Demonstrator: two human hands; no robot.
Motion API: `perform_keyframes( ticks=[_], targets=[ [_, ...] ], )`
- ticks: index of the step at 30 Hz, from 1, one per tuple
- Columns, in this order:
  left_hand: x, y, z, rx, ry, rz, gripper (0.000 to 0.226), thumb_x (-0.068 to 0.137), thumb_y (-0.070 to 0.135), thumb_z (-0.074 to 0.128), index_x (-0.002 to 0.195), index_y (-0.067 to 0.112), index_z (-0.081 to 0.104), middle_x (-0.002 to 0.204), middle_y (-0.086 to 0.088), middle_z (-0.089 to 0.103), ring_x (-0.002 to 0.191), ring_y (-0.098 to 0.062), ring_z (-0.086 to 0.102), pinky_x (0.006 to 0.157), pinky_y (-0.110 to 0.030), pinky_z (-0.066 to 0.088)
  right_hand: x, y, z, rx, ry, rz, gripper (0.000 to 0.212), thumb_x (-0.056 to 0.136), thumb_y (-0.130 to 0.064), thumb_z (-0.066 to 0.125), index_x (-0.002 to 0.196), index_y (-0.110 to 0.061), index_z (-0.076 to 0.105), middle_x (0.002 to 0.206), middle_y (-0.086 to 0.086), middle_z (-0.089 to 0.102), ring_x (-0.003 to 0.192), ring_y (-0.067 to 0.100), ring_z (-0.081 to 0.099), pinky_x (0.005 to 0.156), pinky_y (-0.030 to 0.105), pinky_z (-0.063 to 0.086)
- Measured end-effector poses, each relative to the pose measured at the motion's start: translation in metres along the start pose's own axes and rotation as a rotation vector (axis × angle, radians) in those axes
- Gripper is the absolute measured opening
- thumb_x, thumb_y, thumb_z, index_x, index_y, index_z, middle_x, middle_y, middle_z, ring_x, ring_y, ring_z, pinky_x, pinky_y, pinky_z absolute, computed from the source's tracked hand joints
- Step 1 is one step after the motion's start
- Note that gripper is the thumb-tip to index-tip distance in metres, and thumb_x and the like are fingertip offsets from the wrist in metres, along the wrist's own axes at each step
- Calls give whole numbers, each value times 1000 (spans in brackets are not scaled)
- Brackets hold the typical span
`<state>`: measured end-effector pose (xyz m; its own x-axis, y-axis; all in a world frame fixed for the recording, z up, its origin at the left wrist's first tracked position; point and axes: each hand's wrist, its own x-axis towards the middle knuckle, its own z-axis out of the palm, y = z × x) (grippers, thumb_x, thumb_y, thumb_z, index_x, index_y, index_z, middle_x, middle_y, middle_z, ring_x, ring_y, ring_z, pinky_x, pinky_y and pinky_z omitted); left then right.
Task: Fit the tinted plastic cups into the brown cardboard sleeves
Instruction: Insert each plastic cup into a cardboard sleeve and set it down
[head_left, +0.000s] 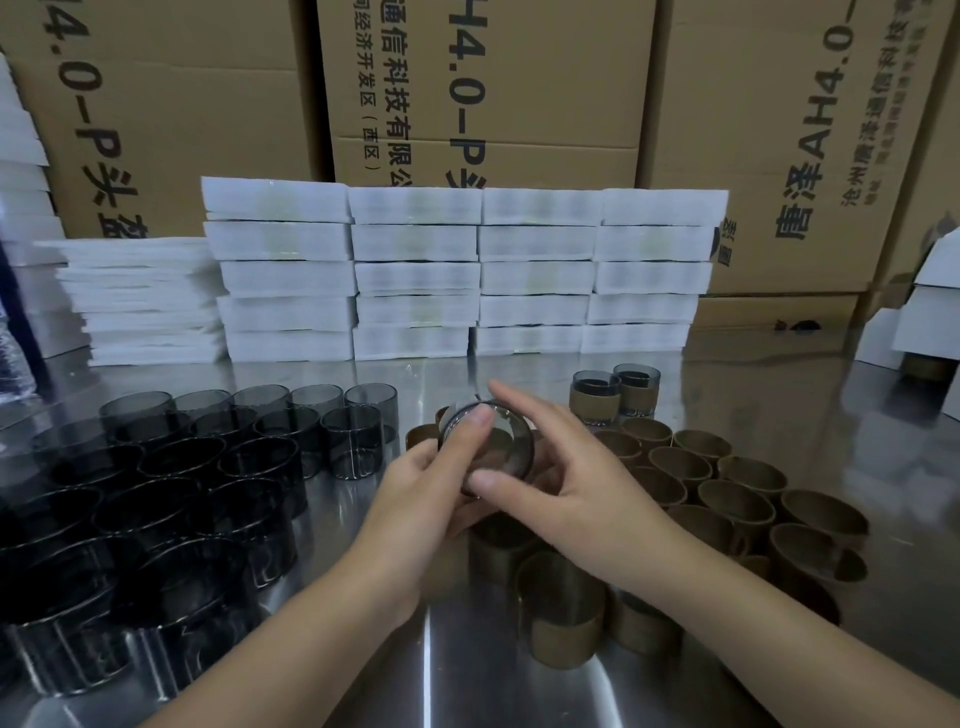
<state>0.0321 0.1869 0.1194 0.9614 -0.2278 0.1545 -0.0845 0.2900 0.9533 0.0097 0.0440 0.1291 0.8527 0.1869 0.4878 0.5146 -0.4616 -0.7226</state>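
We hold one smoke-tinted plastic cup (511, 447) raised over the steel desk (426, 649), beside the brown cardboard sleeves (740, 501); left hand (415, 483) curls round it, right hand (561, 488) pinches its rim; it looks light, slick and thin-walled, so we would grip by the rim, gently

A shiny steel tabletop (779, 395) carries stacked white foam trays (415, 275) along its far edge, backed by printed cardboard cartons (483, 78).
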Motion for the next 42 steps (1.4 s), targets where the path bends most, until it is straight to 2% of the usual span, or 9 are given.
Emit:
perform_keyframes(
  ticks=[3, 7, 11, 18, 26, 30, 32, 38, 42],
  targets=[
    [-1, 1, -2, 40, -5, 17, 64, 54, 58, 83, 91, 8, 72, 88, -10, 77, 81, -18, 75, 60, -17, 55, 0, 5, 0, -70, -21, -24, 72, 75, -47, 76, 131, -57, 31, 131, -29, 40, 123, -13, 40, 103, 13, 35],
    [-1, 1, -3, 116, 20, 57, 69, 54, 75, 71, 85, 14, 74, 85, -7, 77, 78, -18, 74, 58, -22, 55, 1, 5, -1, -102, 2, -15, 81, 63, -70, 64, 136, -54, 32, 135, -31, 37, 127, -14, 35, 108, 18, 34],
    [0, 4, -2, 161, 38, 48, 75, 49, 81, 47, 81, 21, 78, 82, -5, 77, 71, -13, 74, 49, -20, 53, 4, 7, 2, -9, 61, 41, 82, 60, -73, 61, 134, -44, 41, 132, -24, 45, 126, -6, 44, 109, 29, 38],
    [-2, 5, 1, 186, -5, 22, 55, 54, 72, 52, 72, 28, 79, 77, -3, 77, 62, -11, 73, 48, -19, 52, 3, 6, 4, 85, 104, 57, 56, 59, -70, 65, 111, -51, 53, 108, -24, 65, 102, -1, 62, 90, 35, 54],
    [-3, 0, 7, 81, -51, 95, 58, 69, 64, 54, 99, 18, 74, 90, -9, 77, 81, -21, 75, 63, -25, 58, 3, -4, 1, 233, 144, 46, 47, 63, -68, 54, 103, -45, 62, 95, -22, 69, 77, 0, 68, 56, 13, 50],
    [-5, 2, 6, 11, -75, 87, 71, 64, 63, 76, 124, 30, 59, 101, -3, 76, 92, -23, 73, 71, -33, 60, 3, -4, 2, 257, 142, 71, 49, 67, -70, 47, 108, -48, 61, 91, -24, 71, 74, -2, 67, 51, 15, 48],
    [-5, 2, 4, 9, -107, 92, 72, 65, 44, 84, 128, 32, 52, 102, -1, 75, 94, -24, 73, 70, -29, 59, 4, -4, 1, 264, 129, 88, 48, 69, -71, 44, 109, -50, 59, 89, -22, 72, 71, 0, 68, 50, 16, 49],
    [-2, -4, 0, -4, -112, 56, 82, 61, 24, 77, 138, 27, 47, 114, -4, 72, 99, -14, 69, 81, -23, 52, 3, -1, 3, 318, 74, 72, 29, 81, -66, 40, 96, -59, 64, 87, -8, 75, 64, 11, 70, 52, 18, 50],
    [0, -4, -1, -71, -109, 33, 74, 66, 23, 74, 136, 18, 51, 113, -14, 69, 90, -23, 69, 83, -34, 54, 5, 2, 1, 281, 73, 100, 40, 76, -72, 37, 99, -52, 64, 75, 7, 73, 60, 15, 67, 51, 21, 48]
  ],
)
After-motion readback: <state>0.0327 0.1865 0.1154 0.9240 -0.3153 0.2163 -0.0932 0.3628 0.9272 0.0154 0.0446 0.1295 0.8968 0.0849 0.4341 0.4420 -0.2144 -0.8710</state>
